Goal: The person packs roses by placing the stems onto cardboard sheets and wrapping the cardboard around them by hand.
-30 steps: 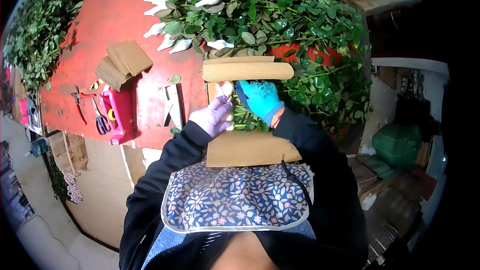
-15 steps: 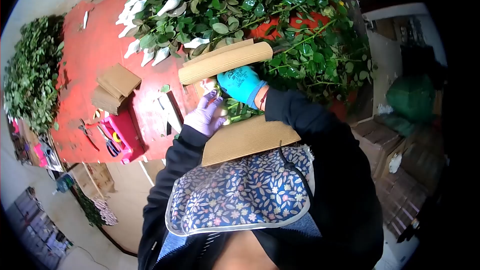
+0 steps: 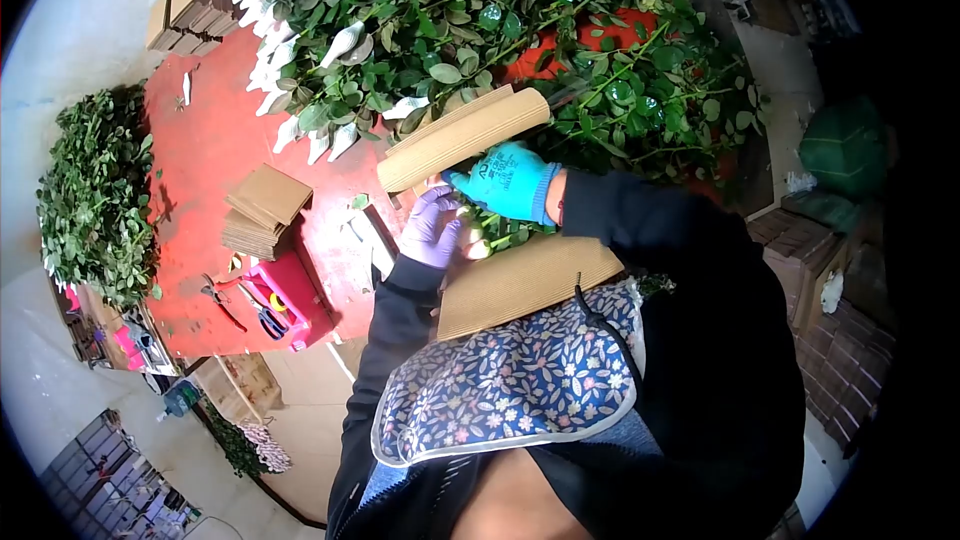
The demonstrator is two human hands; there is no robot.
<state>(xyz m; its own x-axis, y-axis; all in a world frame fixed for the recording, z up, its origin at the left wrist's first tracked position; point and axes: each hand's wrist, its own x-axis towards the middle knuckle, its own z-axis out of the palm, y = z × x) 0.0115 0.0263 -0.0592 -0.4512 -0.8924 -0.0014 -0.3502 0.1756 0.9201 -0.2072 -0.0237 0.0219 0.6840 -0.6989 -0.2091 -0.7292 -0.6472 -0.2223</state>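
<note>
The person's left hand (image 3: pixel 432 230), in a purple glove, is bending its fingers into a half-closed curve beside the pale flower heads (image 3: pixel 476 246); whether it is gripping one cannot be told. The right hand (image 3: pixel 507 180), in a blue glove, is lying back-up over the green stems (image 3: pixel 505 232), its fingers partly hidden, so how far it is closing and what it is holding cannot be told.

The flower heads and stems are lying between two pieces of corrugated cardboard, the heads toward the left and the stems running right. The far flap (image 3: pixel 465 140) is curling over just beyond the hands, while the near flap (image 3: pixel 530 280) is sloping down to the floral apron (image 3: pixel 510 375).

On the red surface (image 3: pixel 200 165), a large heap of leafy stems (image 3: pixel 430 10) is spreading across the far side, with white-wrapped heads (image 3: pixel 343 44) pointing left. To the left of the hands, a stack of brown cardboard pieces (image 3: pixel 265 202) is sitting just beyond a pink tape dispenser (image 3: pixel 303 295). Scissors (image 3: pixel 270 322) and red-handled pruners (image 3: pixel 224 306) are lying left of the dispenser. Another leafy bundle (image 3: pixel 95 190) is standing at the far left.
</note>
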